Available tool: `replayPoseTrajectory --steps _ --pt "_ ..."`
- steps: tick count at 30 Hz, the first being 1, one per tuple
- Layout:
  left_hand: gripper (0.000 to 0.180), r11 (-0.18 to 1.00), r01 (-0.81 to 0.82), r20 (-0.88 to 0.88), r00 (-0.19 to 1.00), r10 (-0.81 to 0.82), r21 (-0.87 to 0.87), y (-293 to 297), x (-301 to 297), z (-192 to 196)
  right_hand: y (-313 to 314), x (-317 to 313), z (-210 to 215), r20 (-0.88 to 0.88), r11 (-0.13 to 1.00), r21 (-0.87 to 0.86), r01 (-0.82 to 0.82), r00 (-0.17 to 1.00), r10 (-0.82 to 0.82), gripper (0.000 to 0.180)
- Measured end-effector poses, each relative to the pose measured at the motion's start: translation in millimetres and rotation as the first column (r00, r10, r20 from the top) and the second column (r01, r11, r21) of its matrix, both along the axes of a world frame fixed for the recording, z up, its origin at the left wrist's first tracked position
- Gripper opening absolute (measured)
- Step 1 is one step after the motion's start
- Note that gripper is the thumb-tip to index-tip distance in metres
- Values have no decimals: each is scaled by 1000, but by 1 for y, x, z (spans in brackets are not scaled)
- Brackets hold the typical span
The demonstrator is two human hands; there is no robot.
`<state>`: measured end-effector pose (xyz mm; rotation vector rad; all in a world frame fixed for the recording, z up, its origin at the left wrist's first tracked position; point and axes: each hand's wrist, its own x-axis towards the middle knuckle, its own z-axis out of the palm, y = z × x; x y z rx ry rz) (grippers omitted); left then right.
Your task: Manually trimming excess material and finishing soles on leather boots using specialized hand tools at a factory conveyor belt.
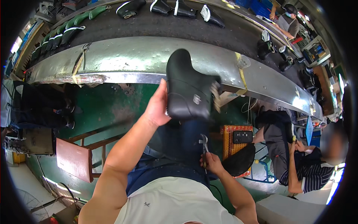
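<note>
My left hand [158, 106] grips a black boot [186, 89] by the side of its shaft, up in front of the metal edge of the workbench. The boot's toe points away from me, and its shaft comes down toward my body. A light, blurred strip [215, 97] hangs at the boot's right side. Lower down, at my right thigh, my right hand [212, 162] is closed round the handles of metal pincers [204, 141], whose head points up and away. The pincers are apart from the boot.
Across in front runs a conveyor bench [130, 56] with a metal edge, carrying several black boots [184, 9] and green boots [71, 23]. A wooden stool [74, 158] stands left. At right, a seat holds a phone [242, 137], with a co-worker [298, 164] beside it. Another person [289, 22] works beyond the conveyor.
</note>
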<state>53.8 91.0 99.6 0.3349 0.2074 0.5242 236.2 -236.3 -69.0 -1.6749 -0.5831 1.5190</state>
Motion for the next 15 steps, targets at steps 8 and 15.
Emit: replayPoseTrajectory --steps 8,15 --pt "73 977 -169 -132 980 151 -130 13 17 19 44 -1 68 491 945 -137 -297 808 325 41" --pt "75 963 -229 -127 969 212 -142 66 31 32 121 41 131 942 898 120 -423 333 31 43"
